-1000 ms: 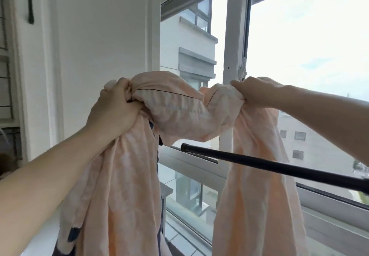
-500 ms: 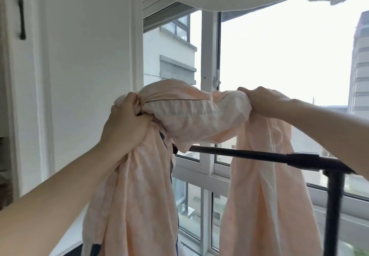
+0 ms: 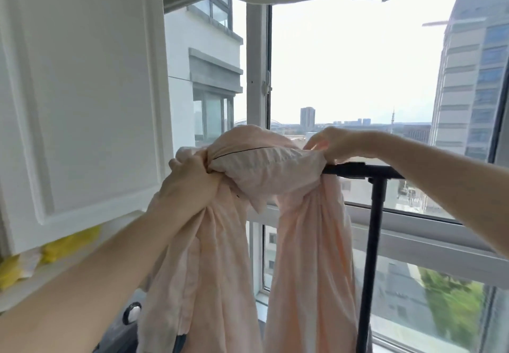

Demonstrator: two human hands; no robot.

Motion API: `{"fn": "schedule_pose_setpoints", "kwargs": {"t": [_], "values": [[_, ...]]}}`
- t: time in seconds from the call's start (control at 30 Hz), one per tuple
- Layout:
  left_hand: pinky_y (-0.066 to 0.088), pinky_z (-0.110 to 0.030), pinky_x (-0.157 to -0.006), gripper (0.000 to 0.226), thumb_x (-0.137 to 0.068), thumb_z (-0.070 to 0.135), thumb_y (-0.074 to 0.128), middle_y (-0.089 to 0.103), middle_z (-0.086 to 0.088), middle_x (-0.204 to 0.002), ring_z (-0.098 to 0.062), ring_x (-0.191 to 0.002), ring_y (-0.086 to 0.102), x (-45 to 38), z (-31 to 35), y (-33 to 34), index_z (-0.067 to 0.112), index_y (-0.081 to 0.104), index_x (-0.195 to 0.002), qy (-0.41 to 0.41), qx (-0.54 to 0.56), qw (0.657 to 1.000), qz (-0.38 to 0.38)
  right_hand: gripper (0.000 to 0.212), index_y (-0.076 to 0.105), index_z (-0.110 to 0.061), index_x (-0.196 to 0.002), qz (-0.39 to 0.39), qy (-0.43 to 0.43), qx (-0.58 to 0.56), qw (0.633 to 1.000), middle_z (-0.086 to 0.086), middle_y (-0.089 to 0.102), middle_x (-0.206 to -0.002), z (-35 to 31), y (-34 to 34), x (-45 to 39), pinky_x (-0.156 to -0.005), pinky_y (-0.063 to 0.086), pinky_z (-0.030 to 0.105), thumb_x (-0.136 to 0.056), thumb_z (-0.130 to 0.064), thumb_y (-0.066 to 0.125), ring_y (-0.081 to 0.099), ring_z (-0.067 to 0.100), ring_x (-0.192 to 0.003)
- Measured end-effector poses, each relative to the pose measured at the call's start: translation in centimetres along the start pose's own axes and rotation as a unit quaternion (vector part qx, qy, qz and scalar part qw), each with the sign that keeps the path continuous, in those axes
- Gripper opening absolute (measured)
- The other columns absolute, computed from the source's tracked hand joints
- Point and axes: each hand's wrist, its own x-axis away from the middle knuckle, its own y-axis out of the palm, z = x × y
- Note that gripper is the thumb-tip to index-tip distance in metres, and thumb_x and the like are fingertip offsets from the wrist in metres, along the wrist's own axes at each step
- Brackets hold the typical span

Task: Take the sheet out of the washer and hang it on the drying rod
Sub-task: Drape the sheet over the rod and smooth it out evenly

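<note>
Peach cotton, the sheet bunches at the frame's centre over the black drying rod, your left hand clenched round its left gather and your right hand pinching its right end just above the rod.

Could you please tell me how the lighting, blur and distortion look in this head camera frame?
Head view: the sky behind the window is blown out, backlighting the sheet; the trees at lower right are smeared by motion blur; the wide lens bows the frame edges; both hands, left and right, stay fairly sharp.
</note>
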Motion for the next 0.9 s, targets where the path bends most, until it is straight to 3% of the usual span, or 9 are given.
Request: {"fn": "schedule_pose_setpoints", "kwargs": {"t": [0.1, 0.23, 0.33, 0.43, 0.5, 0.57, 0.67, 0.8, 0.9], "values": [[0.042, -0.044, -0.094, 0.047, -0.094, 0.029, 0.046, 0.042, -0.013, -0.129, -0.036, -0.116, 0.047, 1.3, 0.7, 0.8, 0.041, 0.038, -0.139, 0.017, -0.080, 0.997, -0.006, 0.062, 0.047, -0.042, -0.132, -0.055, -0.063, -0.100, 0.991, -0.019, 0.054, -0.130, -2.9, 0.0, 2.1, -0.096, 0.045, 0.035, -0.083, -0.009, 0.067, 0.050, 0.007, -0.116], [0.043, -0.043, -0.096, 0.057, -0.100, 0.016, 0.034, 0.018, -0.017, -0.154, -0.038, -0.125, 0.048, 2.3, 2.0, 1.9, 0.035, 0.019, -0.150, 0.012, -0.255, 0.967, 0.007, 0.091, 0.018, -0.040, -0.148, -0.031, -0.131, 0.104, 0.985, -0.008, 0.036, -0.144, -4.5, 3.4, 2.0, -0.106, 0.037, 0.042, -0.079, -0.034, 0.076, 0.040, 0.017, -0.127], [0.044, -0.043, -0.095, 0.057, -0.094, 0.010, 0.035, 0.015, -0.011, -0.159, -0.036, -0.127, 0.046, 2.6, 2.3, 2.4, 0.030, 0.027, -0.147, 0.013, -0.358, 0.934, -0.014, 0.084, 0.021, -0.040, -0.144, 0.081, -0.184, 0.213, 0.956, -0.001, 0.038, -0.132, -3.9, 5.7, 1.5, -0.091, 0.049, 0.047, -0.078, -0.052, 0.072, 0.049, 0.026, -0.113], [0.041, -0.041, -0.095, 0.048, -0.092, 0.009, 0.040, 0.027, -0.005, -0.155, -0.029, -0.134, 0.040, 2.0, 2.7, 2.8, 0.022, 0.042, -0.137, 0.059, -0.432, 0.898, -0.058, 0.060, 0.037, -0.030, -0.139, 0.128, -0.209, 0.280, 0.928, 0.004, 0.038, -0.133, -3.7, 6.2, 1.8, -0.090, 0.046, 0.035, -0.087, -0.044, 0.064, 0.053, 0.027, -0.109], [0.044, -0.041, -0.088, 0.034, -0.092, 0.009, 0.040, 0.053, -0.008, -0.129, -0.030, -0.119, 0.052, 1.0, 2.8, 2.7, 0.017, 0.050, -0.124, 0.073, -0.376, 0.922, -0.063, 0.040, 0.048, -0.022, -0.130, 0.143, -0.218, 0.222, 0.940, 0.007, 0.043, -0.129, -3.6, 6.2, 1.8, -0.085, 0.048, 0.036, -0.093, -0.027, 0.060, 0.058, 0.030, -0.102], [0.047, -0.037, -0.080, 0.028, -0.091, 0.008, 0.040, 0.060, -0.014, -0.114, -0.034, -0.101, 0.059, -0.2, 2.4, 2.6, 0.010, 0.052, -0.116, 0.058, -0.266, 0.960, -0.068, 0.029, 0.054, -0.018, -0.123, 0.166, -0.216, 0.161, 0.949, 0.009, 0.048, -0.121, -3.3, 6.1, 1.3, -0.082, 0.052, 0.040, -0.094, -0.016, 0.055, 0.060, 0.031, -0.096], [0.043, -0.030, -0.073, 0.032, -0.089, 0.008, 0.043, 0.061, -0.016, -0.108, -0.030, -0.088, 0.056, -0.5, 1.5, 3.4, 0.009, 0.053, -0.120, 0.045, -0.168, 0.982, -0.079, 0.024, 0.054, -0.015, -0.117, 0.172, -0.201, 0.142, 0.954, 0.010, 0.053, -0.107, -2.8, 5.9, 0.1, -0.079, 0.053, 0.043, -0.093, -0.012, 0.053, 0.059, 0.029, -0.090], [0.043, -0.029, -0.075, 0.025, -0.095, 0.013, 0.043, 0.063, -0.013, -0.104, -0.028, -0.095, 0.060, 0.5, 1.8, 5.2, 0.007, 0.056, -0.116, 0.027, -0.081, 0.990, -0.112, 0.021, 0.058, -0.012, -0.107, 0.206, -0.209, 0.151, 0.944, 0.012, 0.061, -0.094, -3.0, 4.9, -1.3, -0.075, 0.053, 0.045, -0.086, -0.010, 0.056, 0.060, 0.029, -0.084], [0.038, -0.028, -0.071, 0.020, -0.099, 0.016, 0.045, 0.058, -0.006, -0.091, -0.026, -0.087, 0.055, 0.0, 3.7, 5.2, 0.005, 0.054, -0.112, 0.038, 0.002, 0.998, -0.056, 0.018, 0.060, -0.018, -0.096, 0.241, -0.156, 0.152, 0.946, 0.005, 0.059, -0.090, -3.2, 3.5, -2.8, -0.073, 0.053, 0.042, -0.084, -0.010, 0.049, 0.059, 0.026, -0.082]]}}
